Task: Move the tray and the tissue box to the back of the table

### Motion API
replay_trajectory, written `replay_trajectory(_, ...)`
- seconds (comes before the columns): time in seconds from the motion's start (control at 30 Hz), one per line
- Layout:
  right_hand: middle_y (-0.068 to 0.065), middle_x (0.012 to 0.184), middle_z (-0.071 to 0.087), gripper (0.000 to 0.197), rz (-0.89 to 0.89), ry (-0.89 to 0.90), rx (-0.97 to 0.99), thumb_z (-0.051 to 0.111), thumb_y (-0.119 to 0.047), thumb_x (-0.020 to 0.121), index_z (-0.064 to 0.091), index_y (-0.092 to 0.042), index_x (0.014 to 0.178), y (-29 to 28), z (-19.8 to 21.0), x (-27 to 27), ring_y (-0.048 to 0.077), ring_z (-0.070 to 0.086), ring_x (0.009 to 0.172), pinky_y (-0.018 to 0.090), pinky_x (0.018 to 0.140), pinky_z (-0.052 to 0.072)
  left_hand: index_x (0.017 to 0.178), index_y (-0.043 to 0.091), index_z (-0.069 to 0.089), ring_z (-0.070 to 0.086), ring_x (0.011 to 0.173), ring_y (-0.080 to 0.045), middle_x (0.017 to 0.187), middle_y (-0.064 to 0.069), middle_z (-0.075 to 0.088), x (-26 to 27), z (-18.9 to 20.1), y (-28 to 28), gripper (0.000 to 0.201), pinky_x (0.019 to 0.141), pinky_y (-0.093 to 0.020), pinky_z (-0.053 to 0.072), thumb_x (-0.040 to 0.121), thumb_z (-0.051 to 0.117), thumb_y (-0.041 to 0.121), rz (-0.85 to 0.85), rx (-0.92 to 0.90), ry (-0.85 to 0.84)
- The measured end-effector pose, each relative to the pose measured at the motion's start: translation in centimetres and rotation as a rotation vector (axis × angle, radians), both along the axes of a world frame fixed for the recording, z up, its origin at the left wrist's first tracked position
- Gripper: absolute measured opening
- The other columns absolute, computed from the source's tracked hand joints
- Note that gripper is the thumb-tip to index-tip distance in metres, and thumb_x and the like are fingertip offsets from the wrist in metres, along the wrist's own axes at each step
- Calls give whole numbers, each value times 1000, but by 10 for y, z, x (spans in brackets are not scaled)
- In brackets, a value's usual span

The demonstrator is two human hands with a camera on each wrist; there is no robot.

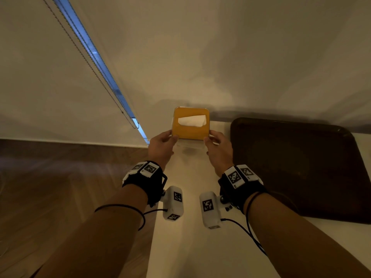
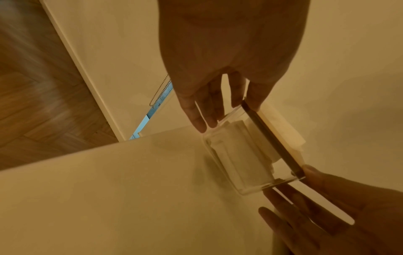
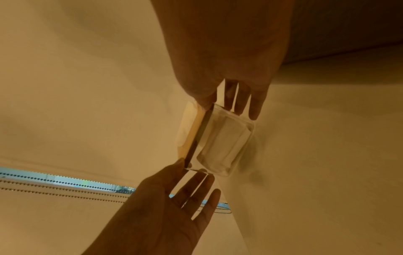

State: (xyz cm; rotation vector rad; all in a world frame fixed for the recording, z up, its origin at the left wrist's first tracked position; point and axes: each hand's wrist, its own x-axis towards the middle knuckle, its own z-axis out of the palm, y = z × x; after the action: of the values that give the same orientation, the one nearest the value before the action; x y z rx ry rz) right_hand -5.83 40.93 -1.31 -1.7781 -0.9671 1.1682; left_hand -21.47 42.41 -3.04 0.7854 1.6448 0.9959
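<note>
Holding: 2 hands pinched the tissue box between them
Left hand: thumb on the lid's left edge, fingers along the clear side
Tissue box: at the table back edge by the wall
Right hand: gripped the right side likewise
Tray: dark, flat on the table, just right of the box

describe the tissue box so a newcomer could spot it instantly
On the white table, look to the far left corner by the wall, left of the dark brown rectangular tray. The square clear-walled tissue box with an orange lid sits between the left hand and right hand; a white tissue pokes from its slot.
</note>
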Motion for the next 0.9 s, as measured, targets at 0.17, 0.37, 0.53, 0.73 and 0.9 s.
replay_trajectory(0.17, -23, 91, 50, 34, 1, -6, 9, 57, -21, 92, 60, -19, 125, 0, 2, 1, 3, 52, 91, 41, 94, 53, 127, 17, 64, 59, 82, -18, 95, -2, 68, -1, -3, 0, 41, 66, -30, 49, 86, 61, 26, -19, 6, 24)
replay_trajectory(0.37, -22, 91, 50, 33, 9, -16, 8, 57, -21, 92, 59, -19, 125, 1, 1, 1, 2, 52, 90, 41, 95, 53, 127, 17, 65, 57, 81, -18, 92, -1, 68, -2, -3, 1, 41, 66, -29, 49, 86, 60, 25, -30, -4, 34)
replay_trajectory(0.53, -17, 99, 55, 34, 15, -14, 13, 57, -21, 92, 59, -19, 126, 1, 1, 2, 3, 52, 95, 38, 94, 52, 127, 18, 64, 59, 84, -18, 95, -1, 68, -1, -1, 1, 41, 64, -28, 49, 87, 61, 27, -36, -1, 35)
replay_trajectory(0.73, -7, 116, 51, 47, -46, 55, 21, 57, -33, 91, 50, -19, 136, -8, 4, 10, 9, 51, 106, 20, 79, 42, 130, 17, 58, 62, 99, -20, 112, -3, 67, -10, -1, -8, 52, 82, -37, 51, 83, 63, 37, 48, -38, -41)
replay_trajectory(0.9, 5, 111, 65, 31, -90, 98, 20, 54, -34, 91, 59, -22, 120, -48, -9, 34, 19, 63, 102, 32, 83, 54, 85, 18, 67, 62, 78, -22, 82, -4, 65, -34, -2, -55, 19, 72, -35, 49, 93, 53, 28, 98, -74, -92)
